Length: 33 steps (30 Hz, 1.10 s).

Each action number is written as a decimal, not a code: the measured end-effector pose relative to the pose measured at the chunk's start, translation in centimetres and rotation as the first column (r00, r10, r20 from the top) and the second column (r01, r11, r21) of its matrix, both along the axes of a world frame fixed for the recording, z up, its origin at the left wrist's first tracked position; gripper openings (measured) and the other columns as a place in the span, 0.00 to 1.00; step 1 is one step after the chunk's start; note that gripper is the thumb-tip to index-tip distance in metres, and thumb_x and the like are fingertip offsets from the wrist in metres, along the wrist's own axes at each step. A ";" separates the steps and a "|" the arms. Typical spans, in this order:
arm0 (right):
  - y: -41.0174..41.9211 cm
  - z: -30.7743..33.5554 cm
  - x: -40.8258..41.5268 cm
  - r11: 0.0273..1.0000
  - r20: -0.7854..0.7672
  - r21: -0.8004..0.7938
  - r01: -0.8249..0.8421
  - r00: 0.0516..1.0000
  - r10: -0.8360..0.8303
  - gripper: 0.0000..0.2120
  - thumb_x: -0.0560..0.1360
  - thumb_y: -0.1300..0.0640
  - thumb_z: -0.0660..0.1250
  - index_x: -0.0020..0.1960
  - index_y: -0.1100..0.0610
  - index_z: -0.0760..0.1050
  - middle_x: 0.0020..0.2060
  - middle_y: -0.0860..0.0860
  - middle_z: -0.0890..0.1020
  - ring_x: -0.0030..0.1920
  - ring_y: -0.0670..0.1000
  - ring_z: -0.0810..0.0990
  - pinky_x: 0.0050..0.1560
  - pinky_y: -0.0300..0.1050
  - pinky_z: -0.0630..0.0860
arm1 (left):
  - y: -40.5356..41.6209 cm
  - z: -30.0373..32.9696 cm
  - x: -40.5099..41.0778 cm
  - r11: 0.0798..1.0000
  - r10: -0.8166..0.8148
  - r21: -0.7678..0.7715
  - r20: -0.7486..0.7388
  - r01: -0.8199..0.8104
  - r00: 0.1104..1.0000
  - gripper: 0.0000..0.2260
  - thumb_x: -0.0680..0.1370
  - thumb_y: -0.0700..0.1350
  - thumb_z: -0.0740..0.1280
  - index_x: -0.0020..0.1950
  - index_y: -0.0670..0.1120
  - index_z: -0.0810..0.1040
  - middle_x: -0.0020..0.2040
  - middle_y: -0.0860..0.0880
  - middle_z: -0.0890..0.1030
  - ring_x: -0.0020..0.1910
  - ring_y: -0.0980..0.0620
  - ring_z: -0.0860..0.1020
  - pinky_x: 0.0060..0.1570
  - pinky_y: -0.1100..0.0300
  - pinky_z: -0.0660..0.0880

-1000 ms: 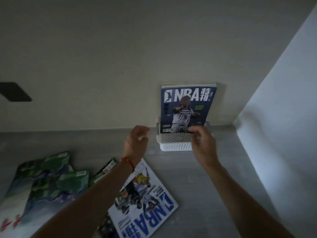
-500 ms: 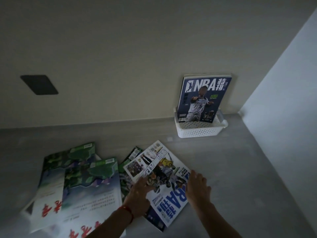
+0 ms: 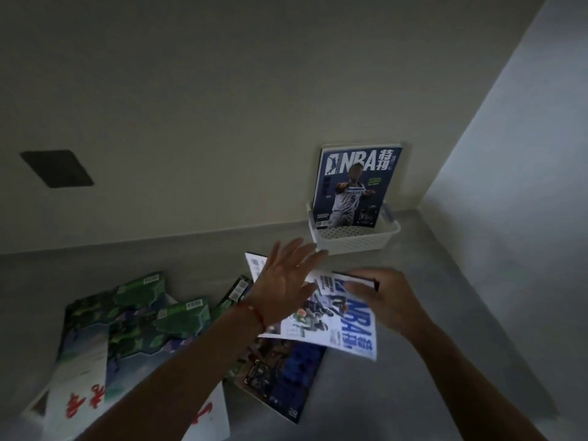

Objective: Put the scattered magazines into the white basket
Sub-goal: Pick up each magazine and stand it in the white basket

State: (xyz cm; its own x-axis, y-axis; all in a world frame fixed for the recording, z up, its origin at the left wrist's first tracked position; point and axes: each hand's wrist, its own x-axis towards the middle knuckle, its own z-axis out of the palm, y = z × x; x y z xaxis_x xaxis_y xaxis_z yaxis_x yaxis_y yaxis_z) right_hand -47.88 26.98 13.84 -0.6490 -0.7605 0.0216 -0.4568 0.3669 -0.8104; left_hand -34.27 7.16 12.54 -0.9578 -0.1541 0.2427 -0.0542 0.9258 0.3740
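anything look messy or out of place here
Yes. Green-covered magazines lie overlapped and askew on the counter, with a dark magazine angled beside them. Only the blue NBA magazine stands in the white basket. The right hand grips a white NBA magazine.

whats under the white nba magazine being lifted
A dark blue magazine lies on the counter under the white NBA magazine, which the right hand grips. The left hand is spread above it. Anything beneath the blue one is hidden.
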 end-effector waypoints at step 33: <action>-4.2 7.5 -26.9 0.937 -0.305 -0.253 0.243 0.899 -0.315 0.10 0.71 0.50 0.77 0.38 0.53 0.79 0.31 0.42 0.80 0.28 0.36 0.74 0.30 0.29 0.66 | -2.8 7.8 -19.9 0.443 0.675 0.801 -0.002 -0.403 0.738 0.12 0.75 0.40 0.73 0.36 0.57 0.83 0.41 0.49 0.87 0.38 0.54 0.86 0.41 0.54 0.85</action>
